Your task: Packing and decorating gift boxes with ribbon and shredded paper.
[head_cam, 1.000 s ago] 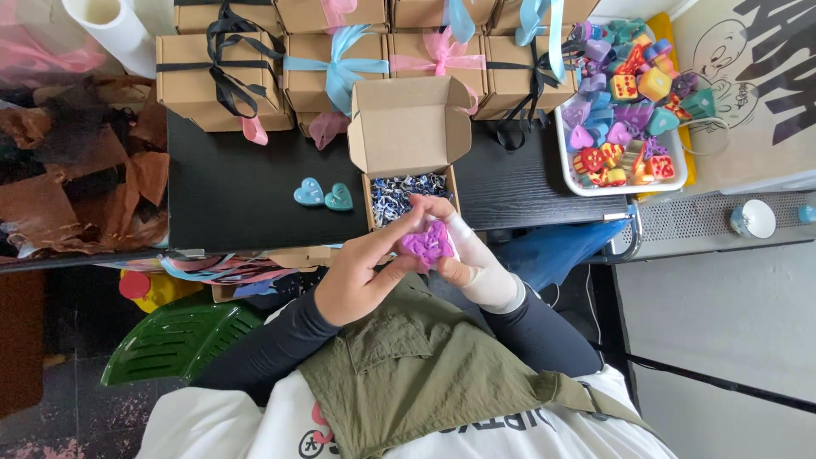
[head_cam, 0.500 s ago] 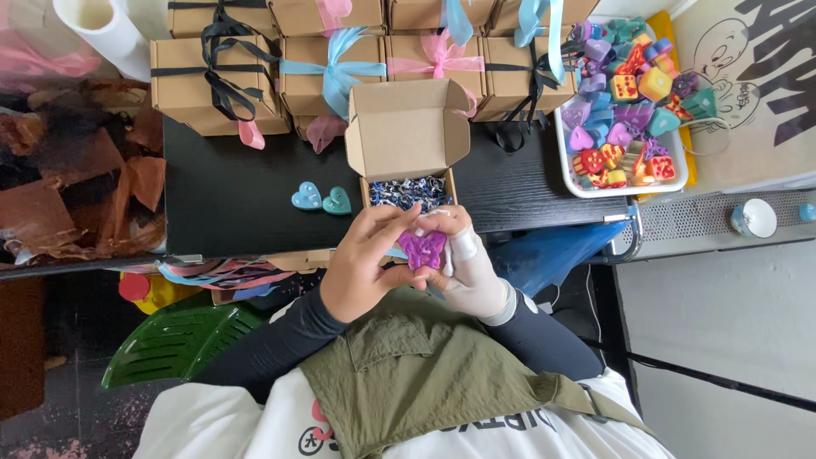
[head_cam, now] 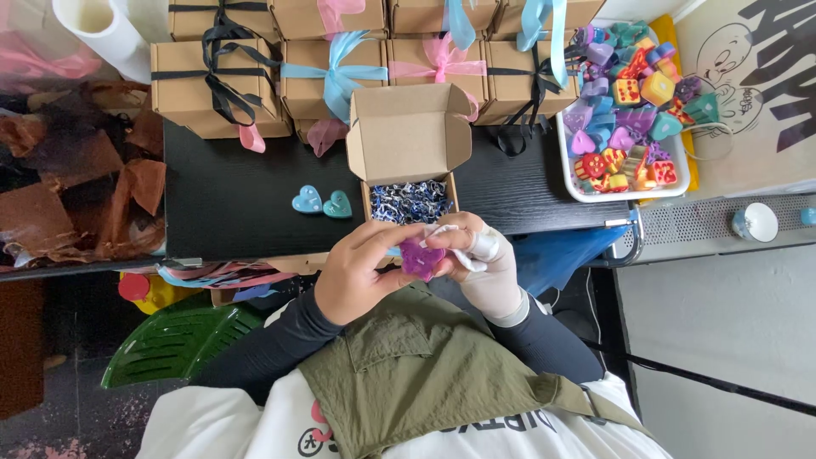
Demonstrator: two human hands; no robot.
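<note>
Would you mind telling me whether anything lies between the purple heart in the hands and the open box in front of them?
Nothing visible does. The purple heart is held between the left hand and right hand just at the near edge of the open box, whose lid stands back and which holds only shredded paper filling.

Two hands in play at mid-frame: the left hand and the right hand, sharing one purple heart piece. One open cardboard box sits above them at centre. Two blue heart pieces lie side by side on the black table, left of that box. Along the top edge, at least seven closed ribboned boxes show; some are cut off. One white tray at upper right holds coloured pieces too many to count. One white roll, upper left.
</note>
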